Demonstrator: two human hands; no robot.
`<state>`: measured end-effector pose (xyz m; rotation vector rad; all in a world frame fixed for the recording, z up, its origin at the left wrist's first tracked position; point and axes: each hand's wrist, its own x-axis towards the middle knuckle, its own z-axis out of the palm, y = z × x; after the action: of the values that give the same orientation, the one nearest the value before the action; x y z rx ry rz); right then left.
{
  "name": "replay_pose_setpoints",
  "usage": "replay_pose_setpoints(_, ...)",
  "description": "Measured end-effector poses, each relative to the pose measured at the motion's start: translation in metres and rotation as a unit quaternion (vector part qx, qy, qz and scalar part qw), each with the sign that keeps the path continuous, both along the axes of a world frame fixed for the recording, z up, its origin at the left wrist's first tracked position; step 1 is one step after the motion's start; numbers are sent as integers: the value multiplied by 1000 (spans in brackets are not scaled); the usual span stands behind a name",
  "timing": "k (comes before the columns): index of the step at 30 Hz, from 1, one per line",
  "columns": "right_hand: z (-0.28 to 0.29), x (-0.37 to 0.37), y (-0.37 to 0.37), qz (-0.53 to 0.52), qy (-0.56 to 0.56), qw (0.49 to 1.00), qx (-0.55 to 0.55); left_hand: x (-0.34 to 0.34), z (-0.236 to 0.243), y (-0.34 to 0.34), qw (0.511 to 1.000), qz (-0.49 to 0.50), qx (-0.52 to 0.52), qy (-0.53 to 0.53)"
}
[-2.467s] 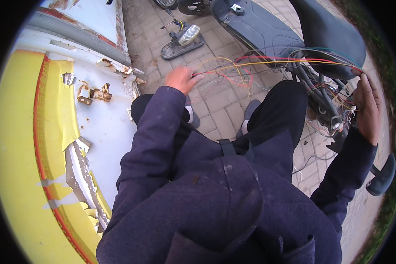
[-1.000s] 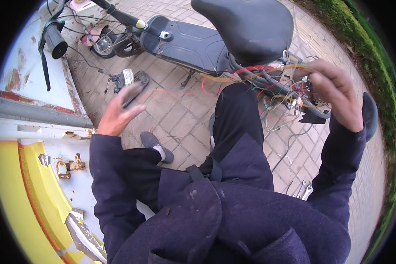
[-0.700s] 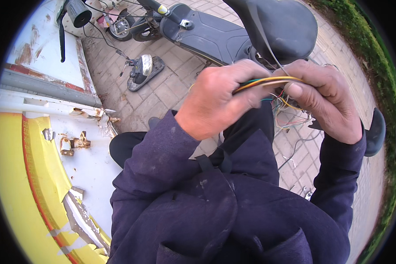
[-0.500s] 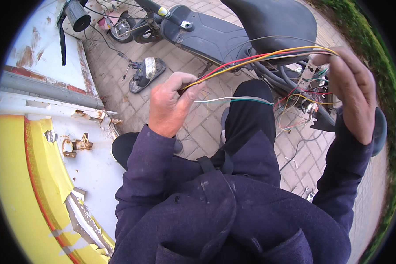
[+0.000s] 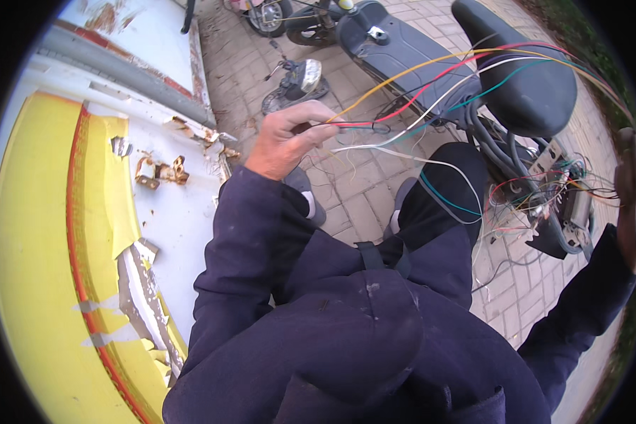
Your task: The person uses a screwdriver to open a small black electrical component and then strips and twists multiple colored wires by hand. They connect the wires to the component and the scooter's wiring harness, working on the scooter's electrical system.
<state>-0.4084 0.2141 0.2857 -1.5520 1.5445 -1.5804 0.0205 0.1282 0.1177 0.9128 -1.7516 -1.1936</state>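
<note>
My left hand pinches a bundle of thin wires near the middle of the view. Yellow, red, white and teal wires arch from it across the scooter's black seat toward my right hand, which is stretched to the far right edge and closed on the bundle's other part; its fingertips are dim and partly out of sight. Below the seat, the scooter's opened rear section shows frame tubes, connectors and tangled loose wires. Some loops hang over my right knee.
A scooter deck lies beyond my knees. A loose lamp assembly rests on the paving. A pink two-wheeler stands behind. At left are a rusty white metal panel and torn yellow sheeting. A hedge runs along the right.
My hands came together on the wires, then drew apart; my right hand has swung out rightward, stretching and fanning the wires. My left hand has risen slightly, and the camera's view has shifted.
</note>
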Motion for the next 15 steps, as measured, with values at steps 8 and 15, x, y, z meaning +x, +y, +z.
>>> replay_pose_setpoints(8, -2, -18, -14, -8, -7, 998, -56, 5, -31, -17, 988, 73, -55, -128)
replay_pose_setpoints(15, -38, -31, -22, 48, 28, 991, 119, -3, -52, -22, 923, 234, -279, -127)
